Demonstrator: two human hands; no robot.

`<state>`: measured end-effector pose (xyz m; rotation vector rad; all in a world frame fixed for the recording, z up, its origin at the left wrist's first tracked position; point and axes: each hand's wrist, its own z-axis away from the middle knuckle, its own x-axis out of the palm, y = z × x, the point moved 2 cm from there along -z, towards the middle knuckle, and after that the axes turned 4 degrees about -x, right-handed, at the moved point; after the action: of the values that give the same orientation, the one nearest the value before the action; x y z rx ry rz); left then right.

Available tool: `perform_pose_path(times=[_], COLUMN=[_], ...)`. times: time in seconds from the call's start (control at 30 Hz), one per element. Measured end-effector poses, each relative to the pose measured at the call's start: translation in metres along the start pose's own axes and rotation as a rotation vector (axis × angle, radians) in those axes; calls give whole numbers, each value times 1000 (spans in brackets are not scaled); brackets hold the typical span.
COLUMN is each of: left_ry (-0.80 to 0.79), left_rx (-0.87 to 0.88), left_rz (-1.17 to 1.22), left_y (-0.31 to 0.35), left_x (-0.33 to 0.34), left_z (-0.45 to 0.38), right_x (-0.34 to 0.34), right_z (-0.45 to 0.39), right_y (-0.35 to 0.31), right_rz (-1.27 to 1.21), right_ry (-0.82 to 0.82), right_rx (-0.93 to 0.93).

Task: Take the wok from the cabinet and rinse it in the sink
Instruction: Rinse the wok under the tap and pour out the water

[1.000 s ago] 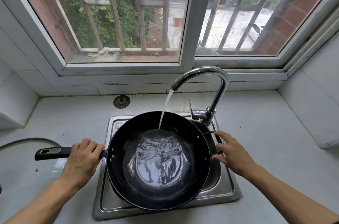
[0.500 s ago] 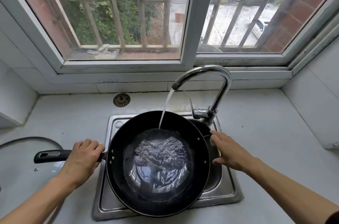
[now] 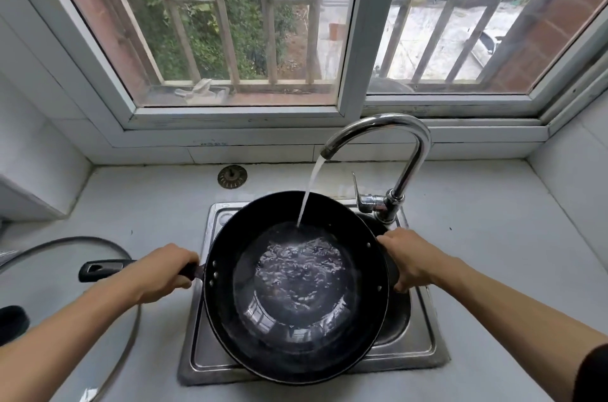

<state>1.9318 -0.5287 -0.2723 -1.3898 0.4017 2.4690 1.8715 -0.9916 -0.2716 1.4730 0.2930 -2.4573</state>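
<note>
Head view, the only one we have: the wok (image 3: pixel 296 286) sits over the steel sink (image 3: pixel 424 332), black bowl up, and the faucet (image 3: pixel 394 145) pours a stream of water (image 3: pixel 311 188) straight into it. Water pools and churns in the bottom. The left hand (image 3: pixel 161 271) is wrapped around the long handle (image 3: pixel 102 270), fingers curled tight. The right hand (image 3: pixel 411 260) grips the far rim, apparently at the small helper handle, which the fingers hide.

Now the risks, as I judge them. The wok is filling and getting heavier; it is wider than the basin, so a tilt toward the near edge could send water across the tabletop (image 3: pixel 493 237). A wet rim could slip from the right hand. A glass lid (image 3: pixel 75 257) lies just left of the sink, under the left forearm, and an elbow swing could knock it.

Writing? Faint small print on the window frame (image 3: pixel 210 143), too small to read. No brand visible on wok or faucet.
</note>
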Motion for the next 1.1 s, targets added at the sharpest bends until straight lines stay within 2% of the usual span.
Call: perform_pose_path(times=[0.1, 0.23, 0.5, 0.67, 0.87, 1.1], left_ry=[75, 231, 510, 568, 523, 614], left_rx=[33, 20, -35, -82, -130, -137], left_rz=[-54, -14, 35, 93, 124, 71], left_y=[1, -1, -2, 11, 20, 27], left_x=[-8, -26, -31, -9, 26, 36], left_z=[4, 4, 0, 8, 24, 40], right_x=[-13, -35, -41, -24, 2, 5], right_z=[3, 5, 7, 3, 3, 16], right_y=[0, 1, -5, -9, -18, -20], right_rz=[42, 73, 81, 98, 157, -20], right_ry=[85, 226, 498, 549, 547, 615], right_rx=[-15, -28, 82, 162, 237, 124])
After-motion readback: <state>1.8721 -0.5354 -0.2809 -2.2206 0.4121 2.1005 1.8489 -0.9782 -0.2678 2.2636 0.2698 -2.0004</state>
